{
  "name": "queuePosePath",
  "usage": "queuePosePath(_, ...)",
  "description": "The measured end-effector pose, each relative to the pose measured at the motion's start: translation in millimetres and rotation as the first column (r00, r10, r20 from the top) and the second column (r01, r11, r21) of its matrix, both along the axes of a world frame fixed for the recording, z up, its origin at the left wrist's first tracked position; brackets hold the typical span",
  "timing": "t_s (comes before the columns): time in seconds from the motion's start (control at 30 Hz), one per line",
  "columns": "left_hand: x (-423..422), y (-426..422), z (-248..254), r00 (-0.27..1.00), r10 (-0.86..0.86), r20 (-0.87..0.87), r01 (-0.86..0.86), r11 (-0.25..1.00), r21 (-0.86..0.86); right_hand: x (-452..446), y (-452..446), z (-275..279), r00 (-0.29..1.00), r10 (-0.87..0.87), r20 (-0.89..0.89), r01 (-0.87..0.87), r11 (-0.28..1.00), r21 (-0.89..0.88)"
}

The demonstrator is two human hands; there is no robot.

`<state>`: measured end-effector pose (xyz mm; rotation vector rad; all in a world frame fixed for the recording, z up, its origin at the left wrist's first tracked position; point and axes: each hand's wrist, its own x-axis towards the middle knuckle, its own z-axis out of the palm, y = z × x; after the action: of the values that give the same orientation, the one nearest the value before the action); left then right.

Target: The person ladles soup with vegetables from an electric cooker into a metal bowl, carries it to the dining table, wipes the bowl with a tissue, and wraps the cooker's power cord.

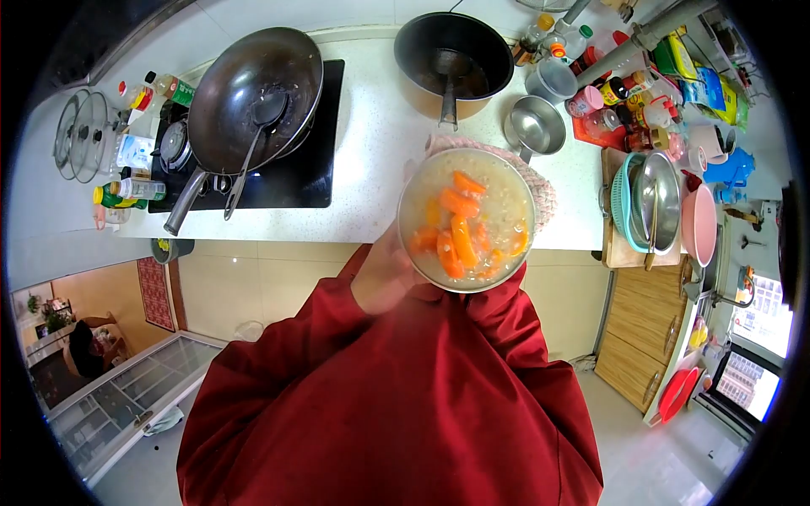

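A bowl (407,261) of thick, pale porridge with several orange chunks in it is held up in front of my chest, near the counter's front edge. My left hand (390,274) grips its left and lower side, fingers partly hidden beneath. My right sleeve (506,314) reaches up to the lower right of the bowl, and the hand itself is hidden behind it. Just beyond the bowl, a pinkish knitted cloth (542,196) lies on the counter. Past that are a small metal pot (540,126) and a dark pan with a ladle inside (409,51).
At the left, a large wok (228,84) with a ladle (268,110) sits on the black cooktop (316,181). Bottles and jars (629,97) crowd the back right. A metal basin (662,190) and teal basket (622,198) stand at the right. Another person (84,346) is far left.
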<state>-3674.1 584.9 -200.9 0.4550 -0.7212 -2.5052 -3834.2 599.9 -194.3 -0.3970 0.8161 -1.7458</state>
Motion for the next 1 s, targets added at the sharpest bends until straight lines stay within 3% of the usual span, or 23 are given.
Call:
queuePosePath(0.23,-2.1,0.2,1.9,0.993,0.114,0.006,-0.112,0.986,-0.126,-0.6,-0.7,0.1,1.0,-0.014,-0.005,0.013,1.0,-0.014)
queuePosePath(1.0,12.1,-6.4,-8.0,0.988,0.155,0.014,-0.155,0.988,-0.004,-34.7,20.4,-1.6,0.935,-0.277,-0.22,0.269,0.961,-0.067)
